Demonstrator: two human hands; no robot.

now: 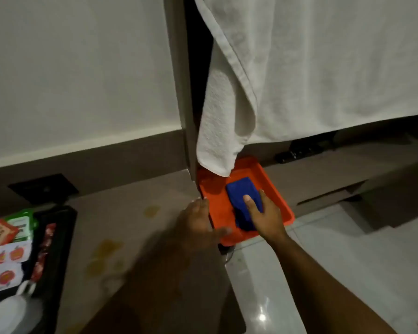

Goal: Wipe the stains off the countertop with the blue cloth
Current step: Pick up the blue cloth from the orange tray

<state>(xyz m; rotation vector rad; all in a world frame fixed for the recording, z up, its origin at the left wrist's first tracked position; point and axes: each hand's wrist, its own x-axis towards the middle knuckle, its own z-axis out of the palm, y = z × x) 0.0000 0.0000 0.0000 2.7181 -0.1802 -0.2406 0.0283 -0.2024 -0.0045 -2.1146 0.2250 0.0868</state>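
Note:
A folded blue cloth [241,196] lies in an orange tray [217,208] near the middle of the head view. My right hand [263,213] is on the cloth's near end, its fingers wrapped around it. My left hand [198,222] rests against the tray's left rim, thumb on the tray's near edge. Yellowish stains [106,256] mark the beige countertop [135,213] to the left of the tray, with one smaller stain [152,210] further back.
A white towel [299,80] hangs down over the tray's far corner. A black tray [56,261] with sachets and a white cup stands at the left. A dark wall socket [44,188] sits behind it. The glossy floor [323,261] lies at the right.

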